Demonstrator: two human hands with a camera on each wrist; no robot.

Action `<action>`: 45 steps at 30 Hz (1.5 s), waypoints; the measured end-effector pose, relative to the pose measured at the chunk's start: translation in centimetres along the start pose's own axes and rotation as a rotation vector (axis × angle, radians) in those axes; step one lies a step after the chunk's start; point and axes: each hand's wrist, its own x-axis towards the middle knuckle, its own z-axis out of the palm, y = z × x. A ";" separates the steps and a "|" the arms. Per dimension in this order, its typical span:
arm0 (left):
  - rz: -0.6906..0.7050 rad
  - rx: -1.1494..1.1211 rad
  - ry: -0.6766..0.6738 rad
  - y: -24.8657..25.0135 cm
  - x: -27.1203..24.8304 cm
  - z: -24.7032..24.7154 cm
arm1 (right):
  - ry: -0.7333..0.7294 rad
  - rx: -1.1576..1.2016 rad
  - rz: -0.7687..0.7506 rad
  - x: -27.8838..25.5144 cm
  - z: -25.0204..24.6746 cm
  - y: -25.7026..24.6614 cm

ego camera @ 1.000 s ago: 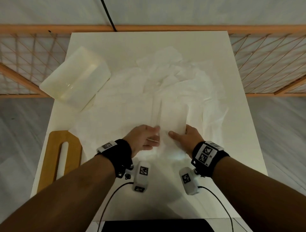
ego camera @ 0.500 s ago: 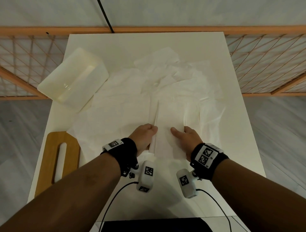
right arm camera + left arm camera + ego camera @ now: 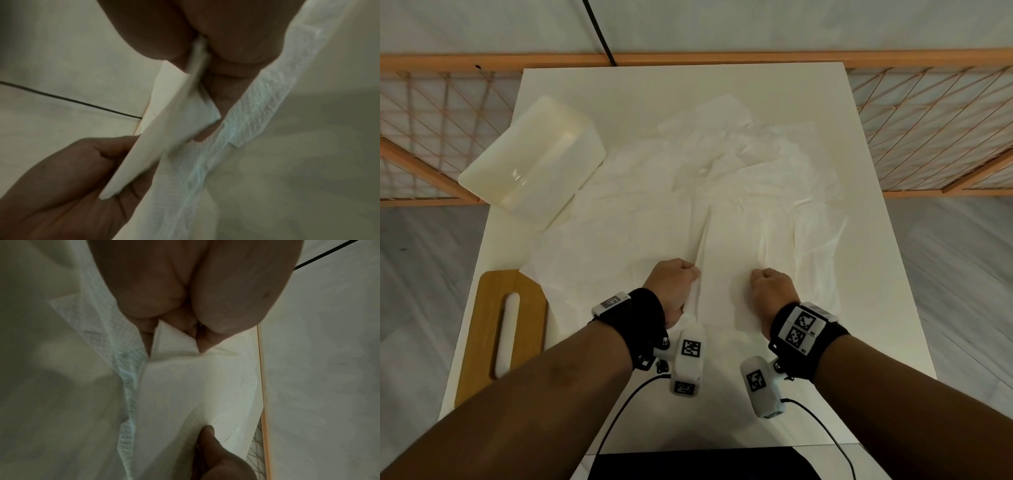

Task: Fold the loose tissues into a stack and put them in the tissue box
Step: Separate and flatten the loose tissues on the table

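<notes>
Both hands are now curling into fists where a second ago the fingers lay flatter: the left hand and right hand are pinching the near corners of a folded tissue, its long axis running away from the person along the table, tissue box lying far left.

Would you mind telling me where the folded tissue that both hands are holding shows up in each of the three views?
Head: the folded tissue lies low in the centre, between the left hand and right hand.
Left wrist: it runs down the middle, from the fingers at the top.
Right wrist: a pale strip slants across the centre.
Shared landmark: the black cable, at each wrist picture's edge.
</notes>
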 end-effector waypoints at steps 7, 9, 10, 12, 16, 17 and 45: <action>0.032 0.129 -0.004 -0.4 -0.3 -0.6 | 0.057 0.081 0.000 0.0 -0.4 0.2; 0.036 0.173 0.006 -0.6 -0.3 -0.7 | 0.072 0.086 -0.007 -0.1 -0.5 0.0; 0.037 0.189 0.007 -0.6 -0.3 -0.7 | 0.077 0.079 -0.015 -0.2 -0.5 0.0; 0.032 0.195 -0.003 -0.8 -0.2 -0.7 | 0.072 0.073 -0.034 -0.4 -0.4 -0.1; -0.041 0.072 -0.099 -1.0 -0.2 -0.6 | 0.005 0.060 -0.035 -1.0 0.1 -0.5; -0.057 0.055 -0.116 -1.0 -0.3 -0.6 | -0.008 0.040 -0.039 -1.0 0.0 -0.6; 0.082 0.293 -0.246 -1.5 -0.2 -0.2 | -0.024 -0.044 -0.026 -0.5 1.3 -1.0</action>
